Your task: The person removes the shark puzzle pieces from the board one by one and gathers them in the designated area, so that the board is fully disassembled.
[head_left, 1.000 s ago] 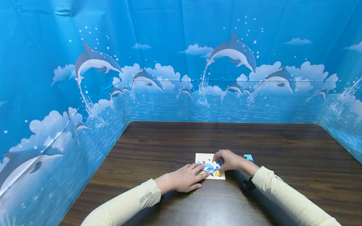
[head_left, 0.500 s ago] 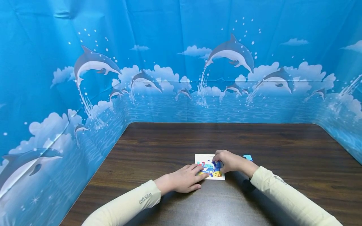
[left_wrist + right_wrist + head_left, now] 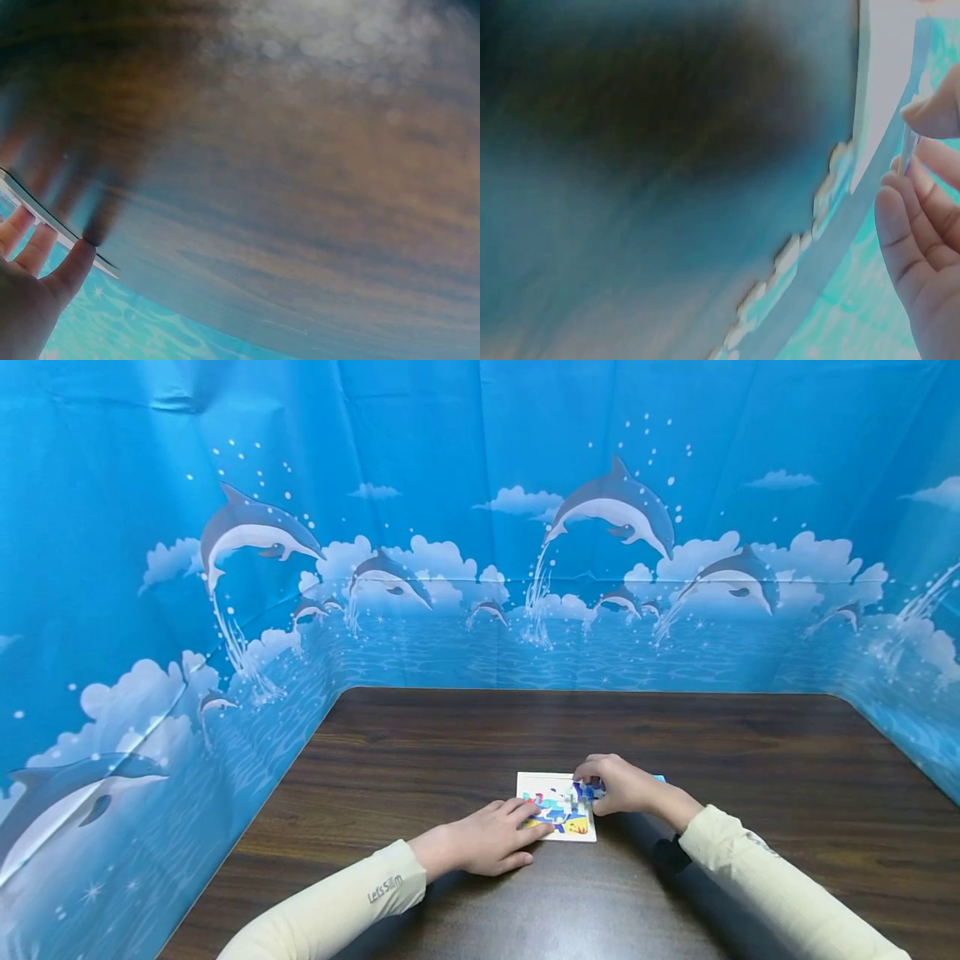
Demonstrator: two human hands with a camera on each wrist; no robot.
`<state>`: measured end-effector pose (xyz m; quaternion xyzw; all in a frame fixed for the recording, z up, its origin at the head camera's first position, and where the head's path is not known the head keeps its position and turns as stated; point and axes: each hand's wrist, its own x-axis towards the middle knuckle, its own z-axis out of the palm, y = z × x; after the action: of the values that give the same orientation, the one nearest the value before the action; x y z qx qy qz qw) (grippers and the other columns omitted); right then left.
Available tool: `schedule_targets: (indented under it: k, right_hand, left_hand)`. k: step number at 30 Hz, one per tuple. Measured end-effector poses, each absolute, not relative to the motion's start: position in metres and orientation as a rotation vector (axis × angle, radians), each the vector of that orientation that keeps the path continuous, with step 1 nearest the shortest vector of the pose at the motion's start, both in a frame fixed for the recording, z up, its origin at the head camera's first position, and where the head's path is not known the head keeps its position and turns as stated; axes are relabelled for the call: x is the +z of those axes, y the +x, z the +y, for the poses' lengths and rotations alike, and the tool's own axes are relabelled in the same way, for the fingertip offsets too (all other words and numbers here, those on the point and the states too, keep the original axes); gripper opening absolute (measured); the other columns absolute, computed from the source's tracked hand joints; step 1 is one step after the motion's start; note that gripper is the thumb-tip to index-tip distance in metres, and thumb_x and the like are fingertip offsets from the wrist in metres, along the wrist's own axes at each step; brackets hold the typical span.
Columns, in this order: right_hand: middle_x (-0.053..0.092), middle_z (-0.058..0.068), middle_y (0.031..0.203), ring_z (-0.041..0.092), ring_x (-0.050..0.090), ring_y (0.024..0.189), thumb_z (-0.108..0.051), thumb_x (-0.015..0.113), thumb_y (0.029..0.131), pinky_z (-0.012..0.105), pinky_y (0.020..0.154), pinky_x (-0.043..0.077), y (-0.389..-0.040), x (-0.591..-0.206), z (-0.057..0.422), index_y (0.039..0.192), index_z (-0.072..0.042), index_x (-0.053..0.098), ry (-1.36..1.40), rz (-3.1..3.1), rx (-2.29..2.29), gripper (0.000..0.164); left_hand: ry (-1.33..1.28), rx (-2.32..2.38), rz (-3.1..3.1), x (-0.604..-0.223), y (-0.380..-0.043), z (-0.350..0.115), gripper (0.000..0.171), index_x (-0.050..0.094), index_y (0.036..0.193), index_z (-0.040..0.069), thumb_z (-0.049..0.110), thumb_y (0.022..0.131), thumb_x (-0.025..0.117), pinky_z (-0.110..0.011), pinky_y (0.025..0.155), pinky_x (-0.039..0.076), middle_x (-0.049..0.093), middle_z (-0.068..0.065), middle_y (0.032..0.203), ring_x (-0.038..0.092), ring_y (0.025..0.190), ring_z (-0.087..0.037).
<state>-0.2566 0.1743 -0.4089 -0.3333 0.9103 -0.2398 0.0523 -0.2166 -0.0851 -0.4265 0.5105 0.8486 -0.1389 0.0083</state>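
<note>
A small picture puzzle in a white frame (image 3: 531, 782) lies near the middle of the table, printed in blue, white, red and yellow. My left hand (image 3: 498, 837) rests over the frame's lower left part with fingers spread. In the left wrist view, the fingertips (image 3: 76, 262) touch the frame's edge. At the frame's right side, my right hand (image 3: 618, 783) pinches a thin puzzle piece (image 3: 908, 148) between thumb and fingers. The piece is tilted on edge in the right wrist view; its picture is mostly hidden.
Loose puzzle pieces (image 3: 784, 262) lie on the table beyond the right hand, mostly hidden from the head view. The dark wood-grain table (image 3: 420, 735) is enclosed by a blue dolphin-print curtain (image 3: 420, 635). A dark band (image 3: 670, 854) shows beneath the right wrist.
My right hand has shifted slightly right, off the puzzle's blue area, pinching the piece. It now covers more of the loose blue piece behind it. The left hand has stayed in place.
</note>
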Motion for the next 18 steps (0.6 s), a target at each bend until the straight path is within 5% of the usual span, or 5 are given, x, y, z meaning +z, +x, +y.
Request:
schedule_targets:
  k: [18]
  right_hand:
    - [0.056,0.004,0.090,0.016,0.052,0.079,0.006,0.066,0.069,0.026,0.063,0.047,-0.248,-0.402,0.238,0.098,-0.004,0.048,-0.798,2.695,-0.873,0.035]
  left_hand:
    - [1.592,-0.414,2.657,-0.424,-0.215,-0.087,0.050,0.030,0.147,0.026,0.042,0.100,0.035,-0.038,0.106,0.038,0.033,-0.008,0.148,0.035,0.136,-0.024]
